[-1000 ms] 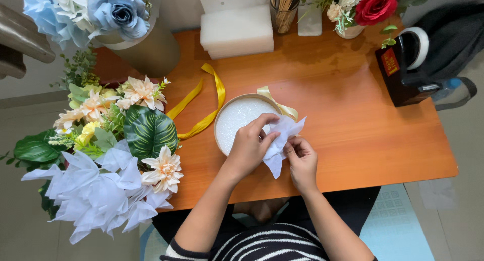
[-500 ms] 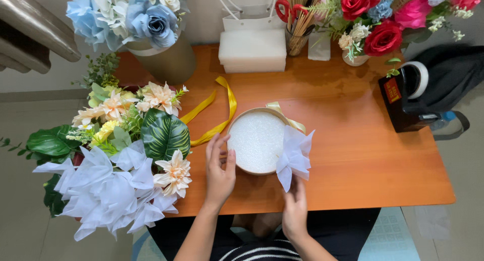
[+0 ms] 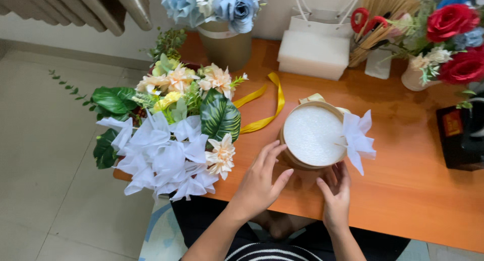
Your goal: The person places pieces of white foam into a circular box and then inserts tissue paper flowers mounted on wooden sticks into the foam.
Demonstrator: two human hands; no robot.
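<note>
A round tan pot point(image 3: 297, 162) filled with white foam point(image 3: 312, 135) stands on the orange wooden table point(image 3: 403, 180). A white folded paper flower point(image 3: 359, 139) is stuck in the foam's right edge. My left hand point(image 3: 259, 183) hovers open at the pot's near left side, fingertips close to its wall. My right hand point(image 3: 335, 193) is open just below the pot and the paper flower, holding nothing.
A large bouquet of white paper flowers, peach blooms and green leaves point(image 3: 171, 135) lies at the left. A yellow ribbon point(image 3: 264, 109) curls behind the pot. A white foam block point(image 3: 312, 54), blue roses in a gold pot point(image 3: 224, 44), scissors point(image 3: 360, 19), red roses point(image 3: 454, 39) and a dark box point(image 3: 461, 137) line the back and right.
Both hands have let go of the white paper flower, which now stands in the foam's right edge. The hands have dropped to the pot's near side.
</note>
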